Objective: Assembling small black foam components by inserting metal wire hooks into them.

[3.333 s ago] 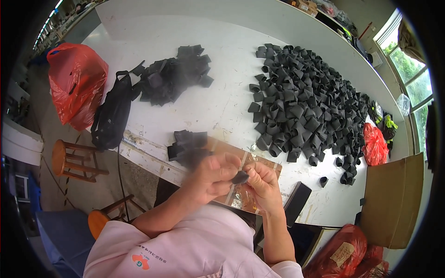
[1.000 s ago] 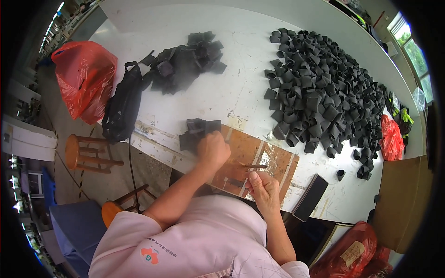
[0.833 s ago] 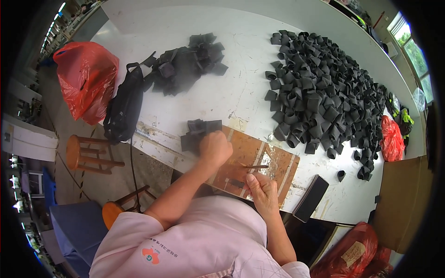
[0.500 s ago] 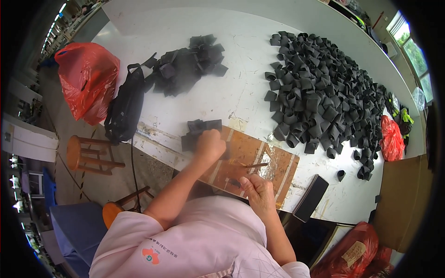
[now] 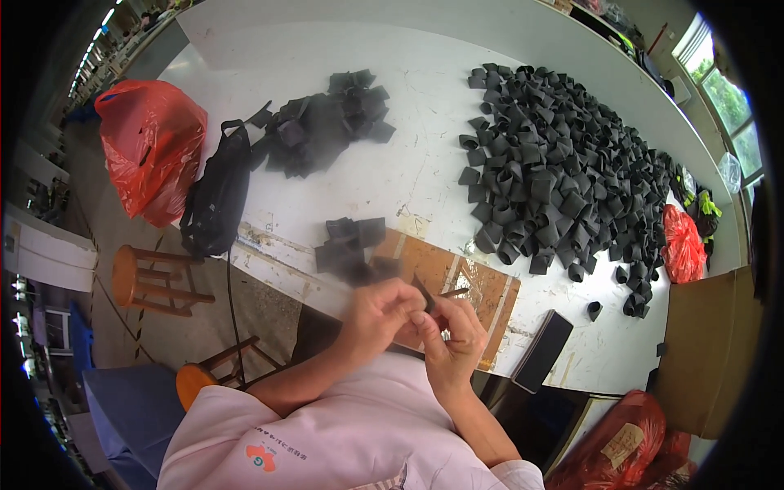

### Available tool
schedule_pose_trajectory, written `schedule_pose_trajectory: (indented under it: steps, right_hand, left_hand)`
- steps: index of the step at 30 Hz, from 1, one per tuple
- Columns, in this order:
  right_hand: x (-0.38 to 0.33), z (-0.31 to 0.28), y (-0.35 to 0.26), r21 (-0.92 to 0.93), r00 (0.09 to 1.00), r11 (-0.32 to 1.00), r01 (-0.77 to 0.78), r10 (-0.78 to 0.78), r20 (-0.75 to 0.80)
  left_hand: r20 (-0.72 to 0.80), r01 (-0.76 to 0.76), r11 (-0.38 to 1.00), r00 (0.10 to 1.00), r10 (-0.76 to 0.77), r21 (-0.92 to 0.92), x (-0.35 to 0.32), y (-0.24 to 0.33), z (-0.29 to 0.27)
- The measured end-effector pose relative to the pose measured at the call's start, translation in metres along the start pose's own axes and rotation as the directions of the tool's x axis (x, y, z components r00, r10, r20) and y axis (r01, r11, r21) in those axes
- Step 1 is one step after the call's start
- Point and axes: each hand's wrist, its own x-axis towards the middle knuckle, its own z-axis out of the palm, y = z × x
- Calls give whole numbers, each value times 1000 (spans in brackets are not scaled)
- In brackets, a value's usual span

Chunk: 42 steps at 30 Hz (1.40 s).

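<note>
Both my hands meet over the near edge of a brown board (image 5: 416, 255) lying on the white table. A small black fabric piece (image 5: 425, 296) stands up between their fingertips. My left hand (image 5: 377, 318) is closed and pinches it from the left. My right hand (image 5: 454, 336) is closed on it too, thumb against the left fingers. Just beyond the right hand, a thin dark stick (image 5: 454, 292) rests on the board; its near part is covered. Several flat black fabric pieces (image 5: 347, 245) lie beside the board's left end.
A large heap of curled black fabric pieces (image 5: 563, 163) spreads over the table's right side. Another black pile (image 5: 322, 122) lies far left, near a black bag (image 5: 219, 192) and a red plastic bag (image 5: 155, 147). A dark oblong block (image 5: 543, 351) sits right of the board.
My left hand has come back from the flat black pieces and joined my right hand. A black piece now shows between both hands' fingertips.
</note>
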Motion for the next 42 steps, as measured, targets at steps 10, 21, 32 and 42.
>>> schedule_pose_trajectory:
  steps: [10, 21, 32, 42]
  right_hand:
    - [-8, -4, 7, -76, 988, 985, 155, -154, 13]
    - [-19, 0, 37, 168, 999, 985, 43, -47, 18]
    - [-12, -24, 4, 610, 866, 623, -490, 430, 256]
    - [-6, -48, 14, 796, 798, 227, -562, 400, 450]
  left_hand:
    - [8, -117, 993, 993, 117, 16, -6, -10, 4]
    - [10, -109, 982, 994, 108, 153, -6, -24, -1]
    - [247, -20, 1000, 969, 15, 17, -13, 2, 3]
    - [433, 412, 816, 873, -226, -405, -7, 6, 14]
